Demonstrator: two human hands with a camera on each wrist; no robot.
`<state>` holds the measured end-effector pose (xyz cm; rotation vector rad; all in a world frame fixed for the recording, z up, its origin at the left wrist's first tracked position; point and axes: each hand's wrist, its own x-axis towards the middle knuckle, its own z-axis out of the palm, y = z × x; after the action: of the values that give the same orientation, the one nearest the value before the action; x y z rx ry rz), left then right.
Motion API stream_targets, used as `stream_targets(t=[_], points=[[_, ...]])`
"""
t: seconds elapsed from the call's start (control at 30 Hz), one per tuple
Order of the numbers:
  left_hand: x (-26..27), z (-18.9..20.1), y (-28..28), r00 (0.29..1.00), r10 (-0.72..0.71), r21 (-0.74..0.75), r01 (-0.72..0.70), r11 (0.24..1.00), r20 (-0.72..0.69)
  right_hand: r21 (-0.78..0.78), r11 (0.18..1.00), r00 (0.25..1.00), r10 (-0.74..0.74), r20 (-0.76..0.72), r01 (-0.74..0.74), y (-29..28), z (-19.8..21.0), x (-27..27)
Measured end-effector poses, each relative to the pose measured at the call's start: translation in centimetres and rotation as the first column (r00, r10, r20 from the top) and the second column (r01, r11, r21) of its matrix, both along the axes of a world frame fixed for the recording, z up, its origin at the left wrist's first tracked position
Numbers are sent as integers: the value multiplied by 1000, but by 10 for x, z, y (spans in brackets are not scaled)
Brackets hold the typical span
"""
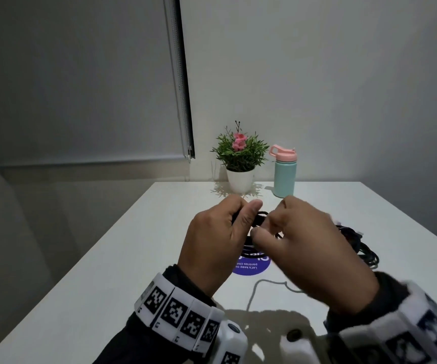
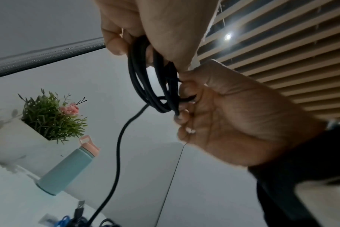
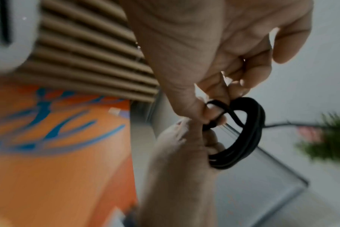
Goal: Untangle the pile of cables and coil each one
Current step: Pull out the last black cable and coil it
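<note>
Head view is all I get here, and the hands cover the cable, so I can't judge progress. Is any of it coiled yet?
Observer: Yes. The left wrist view shows several loops of black cable bunched in the left hand.
Operator: What is the right hand doing?
Observer: The right hand pinches a strand of it at the coil's edge, seen in the right wrist view.
Operator: Any cable left uncoiled?
Observer: Yes. A loose tail hangs from the coil down toward the other cables on the table.
</note>
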<state>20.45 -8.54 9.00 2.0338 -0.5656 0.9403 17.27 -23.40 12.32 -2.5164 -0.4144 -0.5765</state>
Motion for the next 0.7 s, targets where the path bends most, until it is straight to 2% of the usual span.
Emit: stream_targets(t=[0.07,0.1,0.2,0.3,0.37,0.47,0.5,0.6,0.63,0.7], points=[[-2,5,1,1000,-26,-43,26,999,18,328,936,978,175,-117,-129,-8,7,4],[-3,8,3,999,-38,-62,40,997,30,402,902,963,232,-138,-159,-14,11,4],[-2,11,11,996,-20,-81,27,996,84,424,857,881,413,-229,-292,-21,13,-2],[3,9,13,998,0,-75,5,997,66,475,824,827,479,-294,-308,-21,12,-1],[7,6,14,1000,13,-79,-11,997,26,540,809,846,442,-298,-232,-25,14,1],[18,5,29,992,121,-124,-126,984,-46,468,858,906,352,-236,-211,-36,17,3],[22,4,33,988,132,-142,-143,980,-81,521,821,901,383,-202,-231,-38,16,3],[25,5,37,985,66,-212,-100,972,-162,822,523,840,531,-110,-223,-34,14,7],[24,6,37,984,53,-223,-90,971,-168,856,477,844,528,-96,-202,-34,15,9],[23,9,38,985,58,-229,-94,969,-159,841,496,851,517,-87,-216,-37,14,13]])
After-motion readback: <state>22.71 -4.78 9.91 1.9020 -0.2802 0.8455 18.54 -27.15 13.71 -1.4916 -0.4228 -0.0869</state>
